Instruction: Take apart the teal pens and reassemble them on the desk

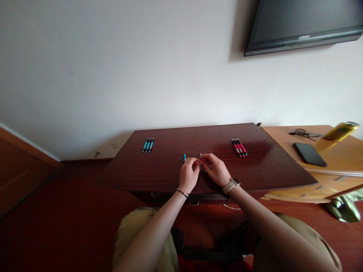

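Note:
My left hand (189, 174) and my right hand (217, 170) meet over the near middle of the dark table (164, 172). Their fingertips are pinched together around a thin, pale pen part (200, 162), mostly hidden by the fingers. Just beyond the left fingers lies a teal pen barrel (185, 157), with a small teal piece (180, 159) beside it. A small light-coloured tip (200, 154) shows behind the right fingers; what it belongs to is unclear. Farther left, teal-and-black pens (148, 145) lie side by side. Several pink-and-black pens (239, 147) form a row at the right.
On the lighter wooden cabinet (286, 147) at right are a black phone (309, 153), a coiled black cable (303, 133) and a yellow can (342, 131). A television (304, 22) hangs on the wall above. My knees are below the table's front edge.

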